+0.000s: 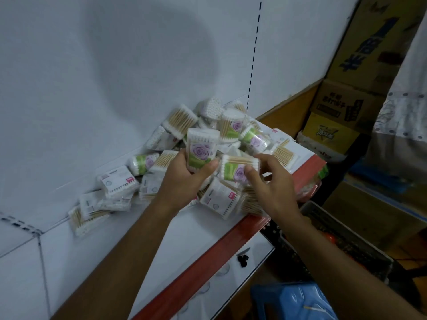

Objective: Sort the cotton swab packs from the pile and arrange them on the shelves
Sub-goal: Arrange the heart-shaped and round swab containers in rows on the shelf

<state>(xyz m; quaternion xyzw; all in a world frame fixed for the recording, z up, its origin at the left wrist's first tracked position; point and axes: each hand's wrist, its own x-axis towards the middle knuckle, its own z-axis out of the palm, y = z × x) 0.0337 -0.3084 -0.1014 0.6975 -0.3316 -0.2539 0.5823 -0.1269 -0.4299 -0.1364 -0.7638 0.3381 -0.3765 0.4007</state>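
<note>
White shelf (pixel 198 229), red edge, bears swab packs (pixel 231 132).

The left hand (pixel 182 176) hid the lower half of the rose-print pack (pixel 200 148) it gripped — print on every pack was too blurred to read. The blue stool (pixel 291 301) ran off the bottom edge, the cardboard boxes (pixel 346 105) off the right.

Purple rose on green is printed on the packs (pixel 201 151). Beside them, white packs (pixel 119 181) are marked red. Below them, the white shelf (pixel 189 229) is edged red.
</note>
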